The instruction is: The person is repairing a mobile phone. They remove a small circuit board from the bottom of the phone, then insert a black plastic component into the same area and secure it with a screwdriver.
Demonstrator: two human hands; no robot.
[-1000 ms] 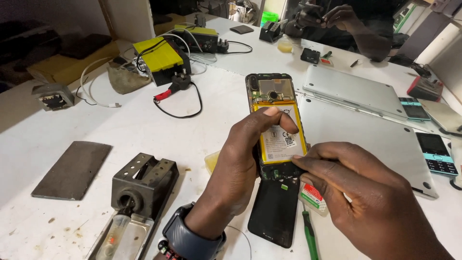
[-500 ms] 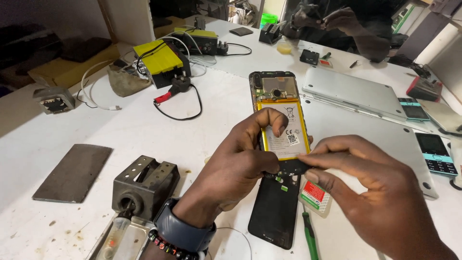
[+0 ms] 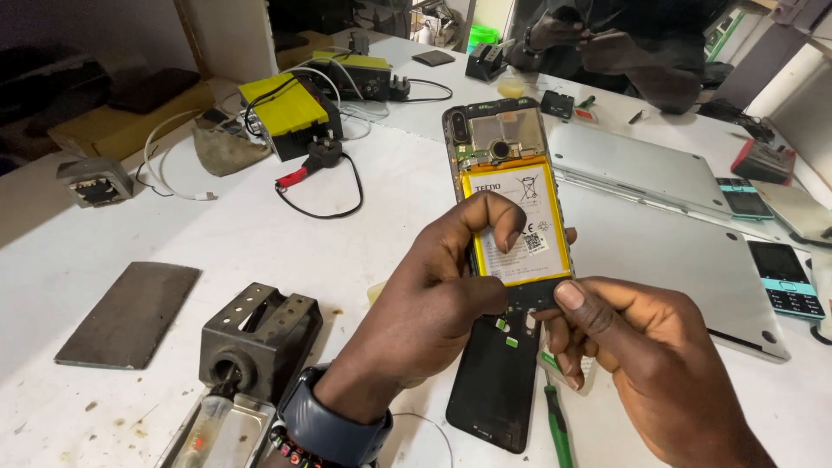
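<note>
Left hand (image 3: 433, 295) steadies the opened smartphone (image 3: 511, 208) mid-bench (thumb on its yellow battery (image 3: 529, 199)); right hand (image 3: 641, 347) pinches the lower cover plate (image 3: 533, 297), mid-disassembly.

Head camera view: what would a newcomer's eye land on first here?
First, the opened phone held up at centre, its yellow-edged battery bare. The left hand grips it from the left, a finger across the battery, and the right hand pinches its lower edge. Next, the yellow and black box with cables at the back left of the white table.
</note>
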